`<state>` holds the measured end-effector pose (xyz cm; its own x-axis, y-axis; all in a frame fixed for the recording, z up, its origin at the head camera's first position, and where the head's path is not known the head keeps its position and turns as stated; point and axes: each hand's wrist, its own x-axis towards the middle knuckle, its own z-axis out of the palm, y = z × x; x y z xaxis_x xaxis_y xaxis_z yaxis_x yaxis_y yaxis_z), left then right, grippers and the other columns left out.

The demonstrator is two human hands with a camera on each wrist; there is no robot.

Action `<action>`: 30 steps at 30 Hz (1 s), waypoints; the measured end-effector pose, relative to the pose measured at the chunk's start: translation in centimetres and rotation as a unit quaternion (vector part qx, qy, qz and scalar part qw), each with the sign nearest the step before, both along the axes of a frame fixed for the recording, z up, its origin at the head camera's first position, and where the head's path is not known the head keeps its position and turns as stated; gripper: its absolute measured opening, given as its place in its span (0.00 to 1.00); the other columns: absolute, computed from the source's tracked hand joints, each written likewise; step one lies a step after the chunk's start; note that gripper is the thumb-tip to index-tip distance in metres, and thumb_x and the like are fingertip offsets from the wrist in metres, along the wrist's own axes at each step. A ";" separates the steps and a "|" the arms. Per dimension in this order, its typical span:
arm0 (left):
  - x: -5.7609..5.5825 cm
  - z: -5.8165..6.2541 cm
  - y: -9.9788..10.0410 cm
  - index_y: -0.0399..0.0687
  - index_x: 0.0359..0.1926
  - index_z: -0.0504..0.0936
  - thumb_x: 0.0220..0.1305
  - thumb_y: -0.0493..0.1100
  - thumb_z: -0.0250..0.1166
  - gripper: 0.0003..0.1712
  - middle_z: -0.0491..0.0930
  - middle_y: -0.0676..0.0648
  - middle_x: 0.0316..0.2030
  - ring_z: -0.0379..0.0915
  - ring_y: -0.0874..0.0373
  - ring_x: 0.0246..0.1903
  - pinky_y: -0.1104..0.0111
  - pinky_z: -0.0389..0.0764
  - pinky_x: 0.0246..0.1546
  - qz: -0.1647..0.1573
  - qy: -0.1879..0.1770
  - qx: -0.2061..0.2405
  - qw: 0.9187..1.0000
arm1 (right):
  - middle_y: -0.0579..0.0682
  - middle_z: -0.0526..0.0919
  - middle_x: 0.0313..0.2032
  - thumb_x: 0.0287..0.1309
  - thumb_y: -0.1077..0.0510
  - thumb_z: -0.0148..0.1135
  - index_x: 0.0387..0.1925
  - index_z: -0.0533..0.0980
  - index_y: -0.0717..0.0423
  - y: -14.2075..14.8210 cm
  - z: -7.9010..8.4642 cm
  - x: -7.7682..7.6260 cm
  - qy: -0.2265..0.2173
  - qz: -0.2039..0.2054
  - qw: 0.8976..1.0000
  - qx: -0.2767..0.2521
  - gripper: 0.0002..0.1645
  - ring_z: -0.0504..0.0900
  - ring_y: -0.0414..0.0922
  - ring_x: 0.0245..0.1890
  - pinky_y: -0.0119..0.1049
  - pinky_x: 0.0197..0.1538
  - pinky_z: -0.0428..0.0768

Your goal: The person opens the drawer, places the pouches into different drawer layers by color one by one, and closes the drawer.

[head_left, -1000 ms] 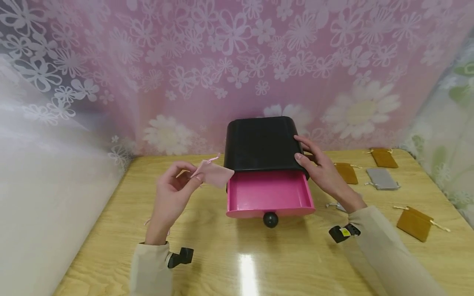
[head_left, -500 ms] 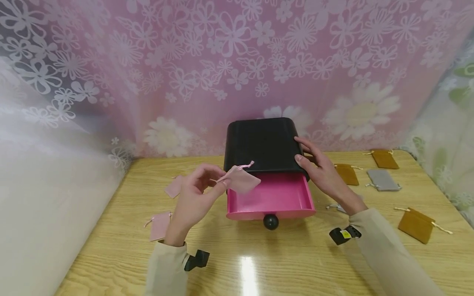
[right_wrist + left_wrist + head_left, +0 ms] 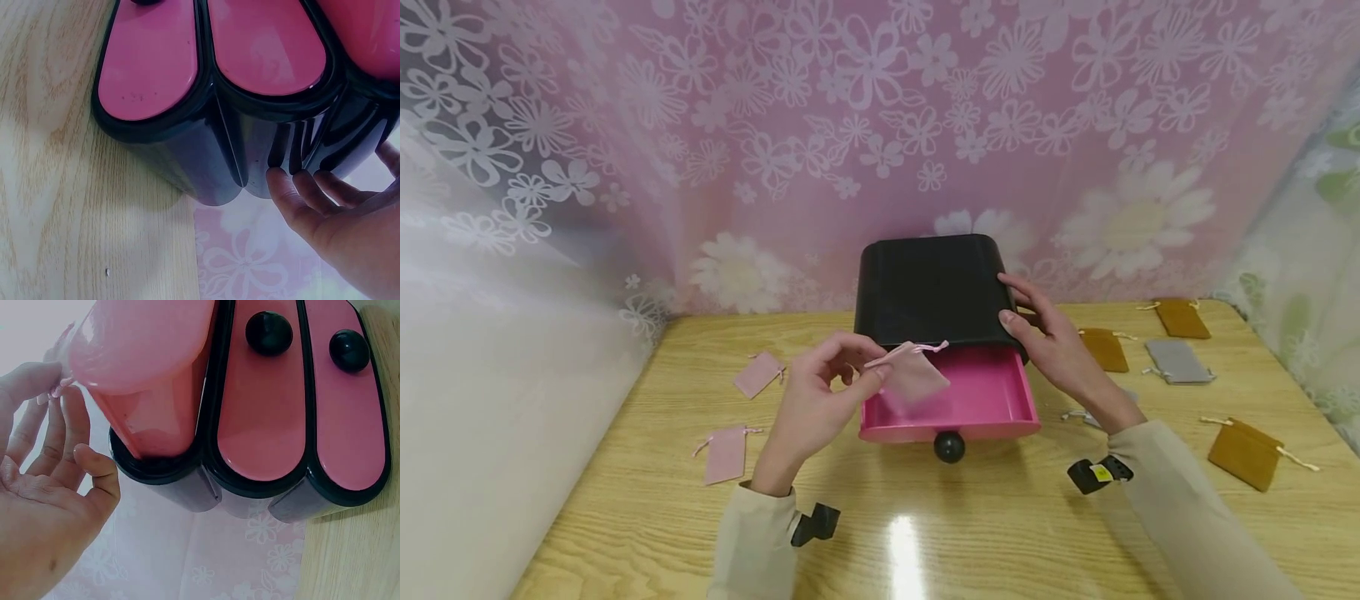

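Observation:
My left hand (image 3: 820, 400) pinches a small pink drawstring pouch (image 3: 917, 375) by its gathered top, above the pulled-out pink drawer (image 3: 988, 400). That drawer is the top one of a black drawer unit (image 3: 936, 283); its round black knob (image 3: 949, 447) faces me. My right hand (image 3: 1051, 346) rests against the unit's right side, thumb near the upper front edge. In the right wrist view its fingers (image 3: 287, 194) touch the dark side wall. Two lower pink drawers (image 3: 262, 419) stand closed in the left wrist view, where the drawer front mostly hides the pouch.
On the table's left lie two pink pouches, one farther back (image 3: 759, 374) and one nearer (image 3: 726, 456). Brown pouches (image 3: 1245, 454) and grey pouches (image 3: 1177, 362) lie on the right, one grey pouch partly behind my right wrist. A flowered curtain (image 3: 880, 167) hangs behind the unit.
My left hand has carried the pink pouch rightward from beside the unit to over the open drawer. My right hand stays against the unit.

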<state>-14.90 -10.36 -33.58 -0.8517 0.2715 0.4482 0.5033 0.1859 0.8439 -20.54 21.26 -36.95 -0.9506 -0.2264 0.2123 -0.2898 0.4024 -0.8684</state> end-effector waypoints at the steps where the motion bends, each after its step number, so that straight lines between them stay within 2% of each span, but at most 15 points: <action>1: 0.0 0.0 0.1 0.50 0.44 0.85 0.65 0.36 0.70 0.08 0.85 0.48 0.30 0.76 0.57 0.29 0.70 0.72 0.34 -0.001 0.000 -0.002 1.000 | 0.62 0.60 0.76 0.78 0.47 0.48 0.80 0.54 0.35 0.0 0.0 0.0 0.000 0.001 1.000 -0.002 0.35 0.69 0.65 0.71 0.28 0.52 0.80; 4: 0.1 0.0 0.3 0.50 0.45 0.85 0.64 0.37 0.71 0.09 0.84 0.48 0.29 0.75 0.57 0.28 0.69 0.73 0.35 -0.006 0.000 -0.009 1.000 | 0.62 0.60 0.77 0.78 0.47 0.48 0.81 0.53 0.35 0.0 0.0 0.0 -0.002 0.001 1.000 -0.001 0.35 0.69 0.65 0.71 0.28 0.52 0.80; 7: 0.1 0.0 0.6 0.50 0.45 0.85 0.64 0.38 0.71 0.09 0.83 0.48 0.31 0.75 0.56 0.28 0.69 0.76 0.33 -0.008 0.000 -0.017 1.000 | 0.61 0.60 0.77 0.78 0.47 0.48 0.80 0.53 0.34 0.0 0.0 0.1 -0.001 -0.002 1.000 0.004 0.35 0.69 0.64 0.71 0.42 0.57 0.83; 10: 0.3 0.0 0.9 0.51 0.46 0.85 0.64 0.39 0.72 0.09 0.83 0.49 0.32 0.75 0.57 0.27 0.69 0.77 0.31 -0.004 -0.004 -0.032 0.999 | 0.61 0.60 0.77 0.78 0.47 0.48 0.81 0.53 0.35 -0.1 0.1 0.1 -0.001 -0.003 1.000 0.004 0.35 0.69 0.65 0.71 0.59 0.61 0.79; 12: 0.4 0.1 1.0 0.52 0.45 0.85 0.65 0.41 0.72 0.09 0.83 0.51 0.32 0.75 0.57 0.27 0.69 0.77 0.31 0.002 -0.009 -0.044 0.999 | 0.62 0.60 0.77 0.78 0.48 0.48 0.81 0.53 0.35 -0.2 0.1 0.2 -0.001 -0.003 1.000 0.001 0.35 0.68 0.66 0.72 0.65 0.61 0.76; 14: 0.5 0.1 1.1 0.54 0.45 0.86 0.64 0.42 0.72 0.09 0.83 0.52 0.32 0.74 0.57 0.27 0.68 0.77 0.31 0.006 -0.014 -0.056 0.998 | 0.62 0.59 0.77 0.78 0.48 0.48 0.81 0.53 0.36 -0.2 0.2 0.3 -0.002 -0.002 1.000 -0.002 0.35 0.68 0.66 0.72 0.67 0.62 0.75; 17: 0.5 0.2 1.2 0.57 0.45 0.86 0.65 0.43 0.72 0.08 0.82 0.54 0.31 0.74 0.58 0.27 0.68 0.77 0.31 0.012 -0.020 -0.075 0.997 | 0.62 0.59 0.77 0.78 0.48 0.48 0.81 0.53 0.35 -0.2 0.2 0.4 -0.004 0.000 1.000 -0.004 0.35 0.68 0.65 0.72 0.64 0.62 0.76; 20: 0.6 0.1 1.2 0.59 0.44 0.86 0.65 0.44 0.72 0.08 0.81 0.55 0.31 0.74 0.59 0.28 0.69 0.77 0.31 0.015 -0.022 -0.096 0.995 | 0.61 0.60 0.77 0.78 0.48 0.48 0.81 0.53 0.35 -0.1 0.1 0.3 -0.002 0.001 1.000 -0.002 0.35 0.69 0.65 0.71 0.47 0.59 0.82; 22: 0.7 0.1 1.2 0.59 0.45 0.86 0.65 0.44 0.72 0.08 0.80 0.55 0.31 0.74 0.59 0.28 0.70 0.77 0.32 0.018 -0.020 -0.107 0.994 | 0.61 0.60 0.77 0.78 0.48 0.48 0.81 0.53 0.36 -0.1 0.0 0.2 -0.001 0.001 1.000 -0.001 0.35 0.69 0.65 0.71 0.33 0.55 0.82; 24: 0.8 0.1 1.3 0.58 0.45 0.86 0.65 0.43 0.72 0.09 0.80 0.56 0.32 0.74 0.59 0.29 0.70 0.77 0.32 0.021 -0.017 -0.116 0.993 | 0.62 0.60 0.76 0.78 0.49 0.48 0.81 0.53 0.36 0.0 -0.1 0.2 0.000 0.002 1.000 -0.001 0.35 0.69 0.65 0.71 0.25 0.51 0.79; 30: 0.7 0.2 1.3 0.59 0.46 0.87 0.65 0.43 0.71 0.09 0.82 0.57 0.35 0.75 0.60 0.31 0.71 0.78 0.33 0.027 -0.014 -0.129 0.991 | 0.61 0.60 0.77 0.78 0.49 0.48 0.81 0.53 0.35 -0.1 0.1 0.2 -0.003 0.002 1.000 -0.002 0.35 0.69 0.65 0.71 0.33 0.54 0.81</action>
